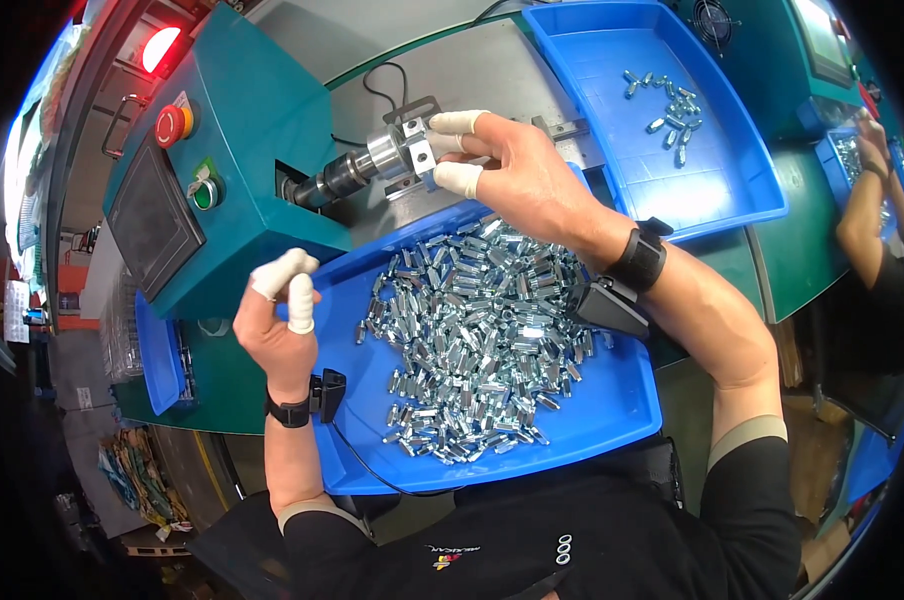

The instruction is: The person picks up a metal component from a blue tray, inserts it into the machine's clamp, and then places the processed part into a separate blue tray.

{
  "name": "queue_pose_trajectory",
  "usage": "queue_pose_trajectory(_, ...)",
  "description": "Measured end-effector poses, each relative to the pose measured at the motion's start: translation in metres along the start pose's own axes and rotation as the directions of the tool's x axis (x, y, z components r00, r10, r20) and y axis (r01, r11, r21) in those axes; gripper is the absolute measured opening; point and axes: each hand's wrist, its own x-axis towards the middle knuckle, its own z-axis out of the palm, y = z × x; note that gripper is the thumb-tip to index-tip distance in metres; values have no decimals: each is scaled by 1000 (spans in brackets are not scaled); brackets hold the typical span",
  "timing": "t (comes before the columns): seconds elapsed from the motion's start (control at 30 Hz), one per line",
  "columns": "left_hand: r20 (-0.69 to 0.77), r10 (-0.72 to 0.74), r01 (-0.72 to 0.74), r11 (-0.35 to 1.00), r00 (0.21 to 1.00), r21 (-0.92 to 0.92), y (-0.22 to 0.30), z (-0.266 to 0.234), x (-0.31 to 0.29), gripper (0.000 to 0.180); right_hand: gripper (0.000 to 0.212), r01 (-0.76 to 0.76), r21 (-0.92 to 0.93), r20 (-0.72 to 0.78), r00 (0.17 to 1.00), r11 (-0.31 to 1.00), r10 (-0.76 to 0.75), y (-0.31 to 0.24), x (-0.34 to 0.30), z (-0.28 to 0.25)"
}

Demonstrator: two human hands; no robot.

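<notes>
My right hand (537,180), with white finger cots on its thumb and fingers, reaches to the end of a machine spindle (344,175). Its fingertips close around the outer side of a silver clamp block (419,150) there; whatever lies between them is hidden. My left hand (277,320), also in white finger cots, hovers over the left rim of a blue tray (612,395). Its fingers are curled and pinched, and what they hold, if anything, cannot be made out. Heaped in this tray are many small shiny hexagonal metal fittings (482,340).
A green machine housing (242,110) with a red stop button (173,125), a green button (205,194) and a dark screen (155,220) stands at the left. Another blue tray (662,200) at the back right holds several fittings. At far right, another person's arm (862,215) shows.
</notes>
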Motion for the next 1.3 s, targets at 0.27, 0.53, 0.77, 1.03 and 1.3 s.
queue_pose_trajectory(0.27, -164, 213, -125, 894, 963, 431, 29, -19, 51, 35, 63, 11, -50, -10, 1000, 999, -12, 0, 2, 0)
queue_pose_trajectory(0.53, -134, 122, -20, 807, 983, 590, 28, -21, 54, 46, 64, 32, -44, -19, 999, 999, -33, 1, 2, 4)
queue_pose_trajectory(0.77, -158, 38, 34, 901, 987, 432, 33, -18, 47, 46, 67, 17, -45, 1, 1000, 999, -17, 1, 2, 0)
queue_pose_trajectory(1.03, -138, 29, -2, 981, 990, 192, 20, -5, -2, 37, 64, 43, -24, 14, 999, 999, -42, 0, 4, 1)
queue_pose_trajectory(1.3, 1, 18, -18, 985, 1000, 172, 10, -3, -19, 33, 58, 22, 40, -173, 985, 999, -14, 12, 23, -4)
